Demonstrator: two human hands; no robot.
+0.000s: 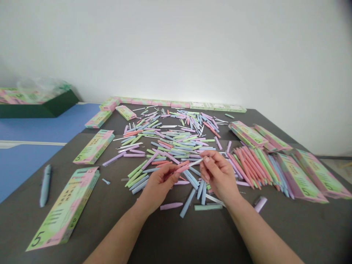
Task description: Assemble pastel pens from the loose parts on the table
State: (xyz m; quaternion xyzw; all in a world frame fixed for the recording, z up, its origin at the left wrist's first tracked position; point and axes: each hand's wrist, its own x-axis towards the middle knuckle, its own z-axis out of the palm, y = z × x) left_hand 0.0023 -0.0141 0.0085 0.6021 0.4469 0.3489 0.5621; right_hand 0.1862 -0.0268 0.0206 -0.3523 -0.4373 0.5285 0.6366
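Seen from the head-worn camera, a person's left hand and right hand are meeting above a dark grey table, their fingers drawn in narrow. The left thumb and fingers are closing around a smooth coral pen barrel, while the right thumb and forefinger are pinching a thin white plastic stick that is lining up with the barrel's end, just above a loose heap of matte pastel pen parts in green, blue, lilac and pink. Slim, rounded barrels are fanning out in a neat bank beyond the right hand. A lilac barrel and a sage-green barrel are lying just below the hands, and a lilac cap is resting near the right wrist. Flat pastel cardboard boxes are lying at the left, beside a blue pen. Bare table is opening up around both forearms, and more boxes are lining the far edge by the white wall.
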